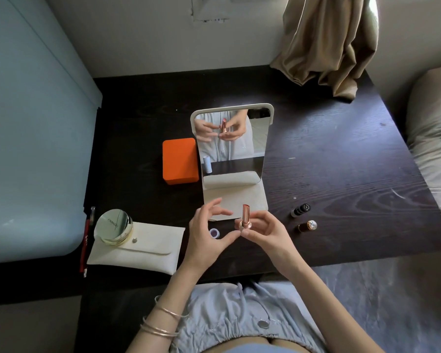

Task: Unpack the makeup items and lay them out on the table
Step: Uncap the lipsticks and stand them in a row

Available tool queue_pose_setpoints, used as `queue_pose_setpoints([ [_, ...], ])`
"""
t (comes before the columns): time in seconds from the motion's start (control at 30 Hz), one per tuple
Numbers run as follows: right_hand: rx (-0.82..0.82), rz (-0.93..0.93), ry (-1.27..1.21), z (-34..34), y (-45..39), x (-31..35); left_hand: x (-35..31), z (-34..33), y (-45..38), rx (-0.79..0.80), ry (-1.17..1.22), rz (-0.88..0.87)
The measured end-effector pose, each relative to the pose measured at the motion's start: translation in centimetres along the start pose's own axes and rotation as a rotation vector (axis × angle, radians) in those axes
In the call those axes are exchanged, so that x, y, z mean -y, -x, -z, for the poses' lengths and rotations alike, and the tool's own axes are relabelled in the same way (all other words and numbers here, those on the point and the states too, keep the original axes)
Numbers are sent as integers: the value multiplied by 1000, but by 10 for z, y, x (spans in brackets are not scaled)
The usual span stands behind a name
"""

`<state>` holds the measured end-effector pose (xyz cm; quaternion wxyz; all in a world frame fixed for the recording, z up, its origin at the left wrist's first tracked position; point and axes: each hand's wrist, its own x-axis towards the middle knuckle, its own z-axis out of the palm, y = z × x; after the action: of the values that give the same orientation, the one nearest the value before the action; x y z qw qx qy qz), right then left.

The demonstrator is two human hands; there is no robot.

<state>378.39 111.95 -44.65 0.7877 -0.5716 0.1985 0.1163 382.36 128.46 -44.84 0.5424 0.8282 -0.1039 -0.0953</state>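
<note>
Upright, a rose-gold metal lipstick tube (245,217) is pinched by the right hand's (261,229) curled fingertips, left hand (206,231) spread, thumb touching its base, above the dark wooden table (341,161).

Dark wood-grain table (341,154), matt; glossy rose-gold metallic lipstick (245,217); shiny gold compact (113,225) on smooth cream pouch (148,253); matt orange box (180,160).

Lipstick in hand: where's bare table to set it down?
Bare table lies right of the mirror, beyond the two small bottles. It is crowded left, around the pouch, compact and orange box.
</note>
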Motion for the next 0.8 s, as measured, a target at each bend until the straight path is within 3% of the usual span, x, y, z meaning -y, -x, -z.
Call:
queue_pose_setpoints([
  [0.1,27,28,12,-1,1,5,-19,7,-2,37,239,108],
  [0.17,33,43,53,-3,2,4,-27,8,-3,39,277,143],
  [0.43,36,92,143,-9,5,-1,-29,1,1,-12,297,197],
  [0.63,121,35,-6,-7,10,-3,-33,3,0,-1,332,194],
  [0.8,118,58,102,-12,12,-5,-31,6,2,-20,321,213],
])
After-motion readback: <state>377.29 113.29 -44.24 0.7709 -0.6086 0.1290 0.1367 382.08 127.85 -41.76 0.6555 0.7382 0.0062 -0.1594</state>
